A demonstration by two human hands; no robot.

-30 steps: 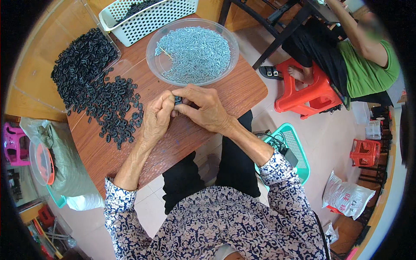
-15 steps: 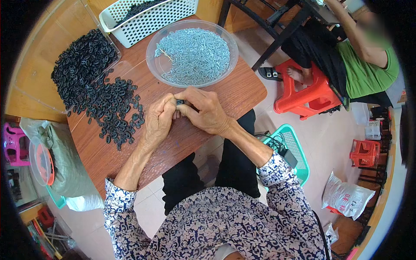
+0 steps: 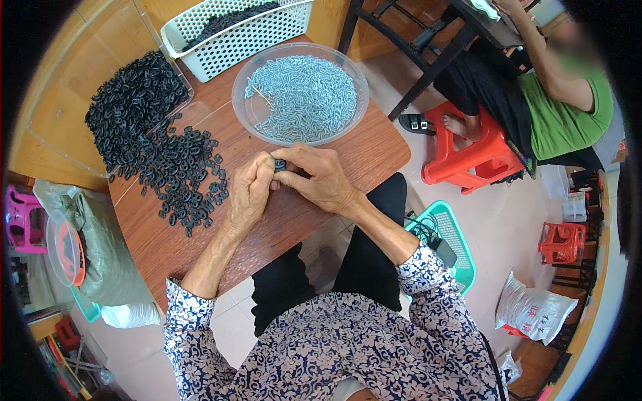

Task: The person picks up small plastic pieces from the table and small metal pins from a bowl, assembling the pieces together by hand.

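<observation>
My two hands meet above the near part of the wooden table [image 3: 267, 247]. Between thumb and index finger, my right hand [image 3: 321, 177] pinches a small black plastic piece [image 3: 279, 164]. My left hand [image 3: 251, 187] is closed and presses up against that piece; whatever lies inside its fingers is hidden. Just beyond the hands stands a round clear tub [image 3: 239, 110] of short silvery screws [image 3: 307, 90]. To the left, loose black plastic pieces [image 3: 187, 177] with oval holes spread over the tabletop from a larger heap [image 3: 134, 100] in a clear tray.
A white perforated basket [image 3: 247, 50] with black pieces stands at the back. Right of my legs, a green basket [image 3: 461, 234] holds a cable and adapter. A person in green [image 3: 565, 110] sits beyond, feet on a red stool [image 3: 445, 157]. A sack [image 3: 107, 247] stands left.
The whole view has shifted slightly, so the table and containers sit a little lower. My hands stay together, and more of the black piece shows between the fingers.
</observation>
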